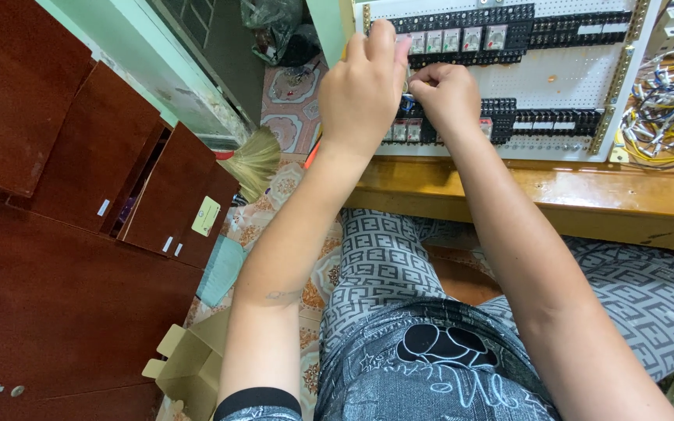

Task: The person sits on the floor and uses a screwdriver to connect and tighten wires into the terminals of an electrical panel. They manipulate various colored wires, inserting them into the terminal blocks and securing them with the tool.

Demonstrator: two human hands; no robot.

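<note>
Left hand (362, 90) fisting tool, kind unclear; right hand (448, 95) pinching small blue part (407, 104) at panel (555, 82); slip risking dropped part, nicked neighbouring relays (462, 39).

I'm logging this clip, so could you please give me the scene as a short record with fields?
Setting: wooden bench with a white perforated panel on it
Left hand: raised at the panel, fingers at the upper row of relays
Right hand: pinching at the lower row of relays; what it holds is hidden
Beside panel: bundle of wires
Floor: broom, cardboard box
Left side: brown cabinets
</note>
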